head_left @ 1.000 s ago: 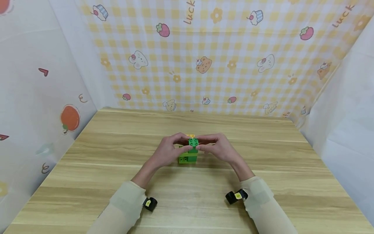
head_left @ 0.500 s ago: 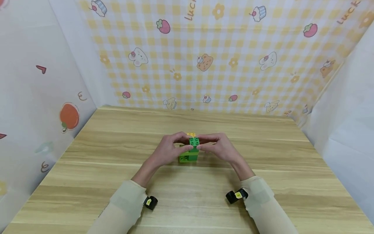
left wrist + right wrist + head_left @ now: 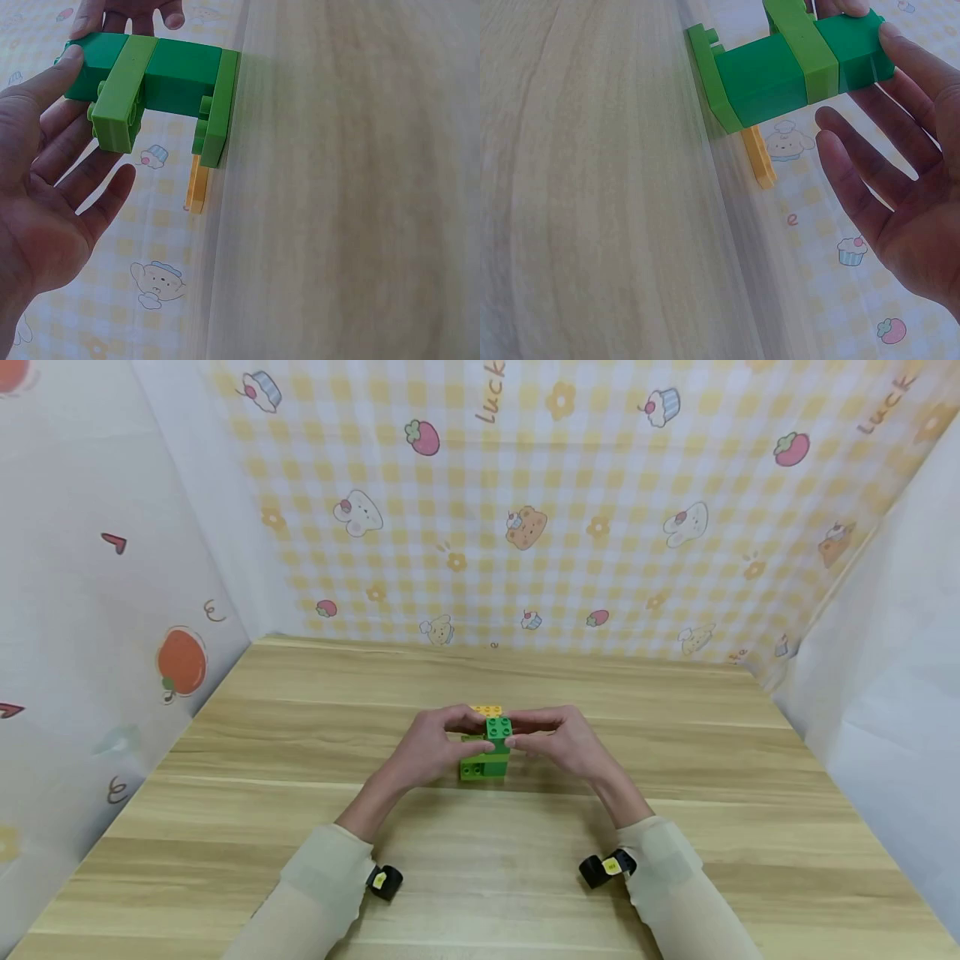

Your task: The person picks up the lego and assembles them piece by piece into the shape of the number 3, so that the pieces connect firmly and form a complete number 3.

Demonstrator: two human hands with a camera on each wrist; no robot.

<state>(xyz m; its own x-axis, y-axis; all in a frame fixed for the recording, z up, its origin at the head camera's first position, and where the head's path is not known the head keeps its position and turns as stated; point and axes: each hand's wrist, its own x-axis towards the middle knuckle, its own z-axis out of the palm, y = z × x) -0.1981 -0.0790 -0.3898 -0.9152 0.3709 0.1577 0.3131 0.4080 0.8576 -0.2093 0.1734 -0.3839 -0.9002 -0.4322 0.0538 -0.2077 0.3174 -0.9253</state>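
A stack of toy building bricks stands upright on the table. Its base is a flat light-green plate [image 3: 219, 116], with a dark-green block [image 3: 765, 82] above it. A second light-green plate [image 3: 804, 46] lies across that, topped by another dark-green block [image 3: 498, 727]. From the left, my left hand [image 3: 431, 743] pinches this top block, thumb in front and fingers behind. My right hand [image 3: 562, 742] pinches the same block from the right side. Both light-green plates stick out to the left with bare studs. The fingers partly hide the stack's far side.
Behind the stack a flat orange-yellow studded plate [image 3: 487, 711] lies on the wooden table [image 3: 480, 860]. A yellow checked cloth [image 3: 585, 468] hangs along the table's back edge, and white cloths hang at the left and right.
Both hands stay at the top block, their thumbs slightly lower against it. More of the orange-yellow plate shows behind the left fingers. The head view has shifted slightly.
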